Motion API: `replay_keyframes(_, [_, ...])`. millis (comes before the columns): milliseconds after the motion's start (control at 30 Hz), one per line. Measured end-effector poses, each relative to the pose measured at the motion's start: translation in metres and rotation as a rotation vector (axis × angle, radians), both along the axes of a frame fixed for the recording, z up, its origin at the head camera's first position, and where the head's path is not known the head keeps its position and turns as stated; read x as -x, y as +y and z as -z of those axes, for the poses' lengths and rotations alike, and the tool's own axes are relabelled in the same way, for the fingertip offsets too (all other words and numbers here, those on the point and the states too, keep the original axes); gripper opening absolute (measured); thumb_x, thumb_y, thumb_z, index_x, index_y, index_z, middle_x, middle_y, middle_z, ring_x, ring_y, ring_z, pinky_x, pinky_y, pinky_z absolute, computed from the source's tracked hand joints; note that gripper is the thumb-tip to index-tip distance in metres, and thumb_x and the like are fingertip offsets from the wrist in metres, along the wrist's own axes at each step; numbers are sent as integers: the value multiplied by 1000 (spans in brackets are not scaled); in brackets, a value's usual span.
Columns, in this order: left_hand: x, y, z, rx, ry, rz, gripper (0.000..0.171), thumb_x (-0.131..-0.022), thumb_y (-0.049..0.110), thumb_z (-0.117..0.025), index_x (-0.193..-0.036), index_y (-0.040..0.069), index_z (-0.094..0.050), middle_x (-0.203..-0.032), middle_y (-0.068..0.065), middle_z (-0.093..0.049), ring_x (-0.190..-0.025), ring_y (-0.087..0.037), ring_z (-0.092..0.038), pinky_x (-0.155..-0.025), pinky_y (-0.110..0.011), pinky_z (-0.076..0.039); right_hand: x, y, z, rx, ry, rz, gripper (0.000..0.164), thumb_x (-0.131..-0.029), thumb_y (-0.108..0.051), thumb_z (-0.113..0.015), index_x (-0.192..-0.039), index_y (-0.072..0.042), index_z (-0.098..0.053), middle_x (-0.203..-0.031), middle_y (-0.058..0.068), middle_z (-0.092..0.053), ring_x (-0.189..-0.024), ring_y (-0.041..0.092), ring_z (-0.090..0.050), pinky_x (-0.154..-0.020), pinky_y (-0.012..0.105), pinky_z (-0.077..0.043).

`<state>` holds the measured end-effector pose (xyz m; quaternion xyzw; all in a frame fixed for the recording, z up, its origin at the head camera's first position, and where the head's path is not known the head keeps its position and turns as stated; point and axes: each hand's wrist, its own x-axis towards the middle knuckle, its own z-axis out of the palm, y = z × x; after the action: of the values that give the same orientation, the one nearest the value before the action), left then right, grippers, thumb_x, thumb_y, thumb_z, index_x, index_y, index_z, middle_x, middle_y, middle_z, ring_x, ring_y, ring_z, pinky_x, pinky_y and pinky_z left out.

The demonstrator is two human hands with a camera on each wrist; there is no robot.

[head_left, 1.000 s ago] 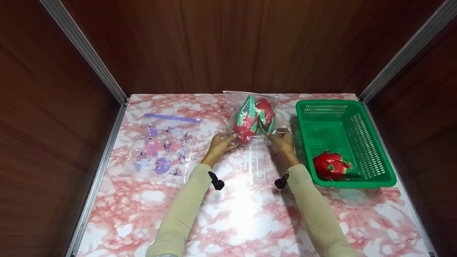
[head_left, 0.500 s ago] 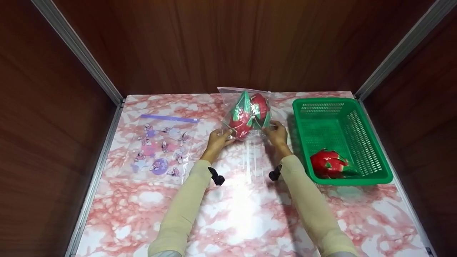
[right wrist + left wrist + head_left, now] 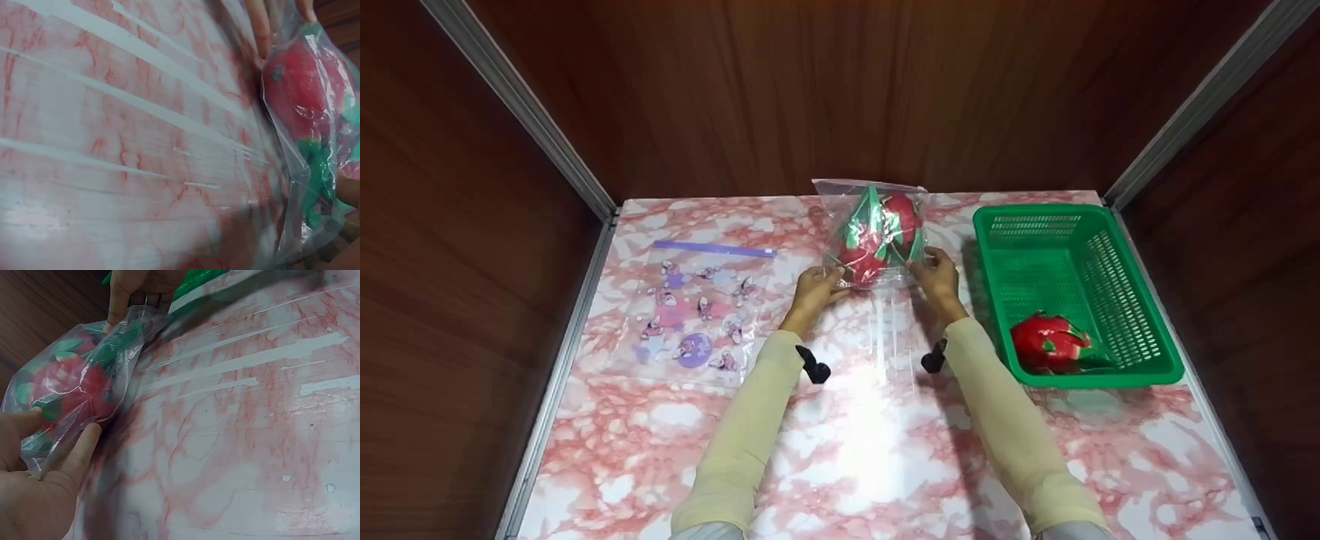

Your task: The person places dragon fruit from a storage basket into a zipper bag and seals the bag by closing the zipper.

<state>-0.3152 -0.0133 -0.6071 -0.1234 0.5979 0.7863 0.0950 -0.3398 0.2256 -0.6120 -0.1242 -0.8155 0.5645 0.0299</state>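
Observation:
Two red dragon fruits with green scales, the left one [image 3: 861, 259] and the right one [image 3: 901, 214], lie side by side in a clear plastic bag [image 3: 831, 196] near the back of the table. At the bag's near left corner my left hand [image 3: 813, 292] pinches the plastic between thumb and fingers. My right hand [image 3: 937, 279] grips the near right corner in the same way. The left wrist view shows the thumb and a finger of the left hand [image 3: 42, 489] on either side of the bag's edge. Close by, the right wrist view has one fruit [image 3: 298, 95] under shiny plastic.
A green basket [image 3: 988, 300] stands on the right with another dragon fruit [image 3: 1050, 343] in its near left corner. To the left lies a flat printed zip bag [image 3: 694, 315] with a purple slider strip. Brown panels [image 3: 855, 90] enclose the table on three sides.
Both hands have moved the bag of dragon fruits slightly towards the back panel and a little left. They hold the same corners throughout. The head view has shifted slightly.

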Motion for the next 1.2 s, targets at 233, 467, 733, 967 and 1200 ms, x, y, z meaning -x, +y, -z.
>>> replay_keyframes(233, [-2, -7, -4, 2, -8, 19, 42, -108, 8, -61, -140, -13, -45, -144, -29, -53, -114, -42, -73, -111, -51, -56, -7, 2, -1, 38, -28, -21, 69, -104, -21, -69, -159, 5, -38, -151, 33, -51, -141, 42, -51, -119, 52, -46])
replay_keyframes(467, [-3, -25, -7, 13, -16, -3, 37, -104, 0, -60, -137, -13, -48, -117, -21, -63, -113, -47, -73, -111, -55, -55, -17, -4, -7, 13, 94, 95, 55, -96, -10, -72, -142, 13, -50, -141, 32, -56, -128, 44, -57, -110, 52, -51])
replay_keyframes(733, [-13, -52, -10, 109, 25, 16, 40, -104, 2, -57, -140, -12, -49, -130, -39, -66, -122, -51, -68, -106, -58, -58, -32, -14, -15, -28, 221, 215, 28, -94, -2, -69, -121, 6, -66, -117, 22, -67, -96, 26, -63, -83, 29, -52])
replay_keyframes(967, [-20, -73, -13, 147, 58, 21, 37, -104, 3, -58, -137, -13, -53, -117, -32, -74, -105, -41, -77, -108, -63, -56, -47, -31, -18, 129, 213, 131, 17, -99, -3, -68, -115, 3, -66, -106, 14, -69, -83, 5, -59, -68, 12, -49])
replay_keyframes(1200, [-25, -96, -18, 273, 50, 30, 36, -105, 9, -59, -137, -8, -57, -119, -29, -75, -100, -36, -79, -91, -51, -66, -55, -50, -21, 231, 203, 28, 14, -100, -1, -67, -113, 4, -65, -96, 8, -70, -78, 11, -66, -63, 19, -57])
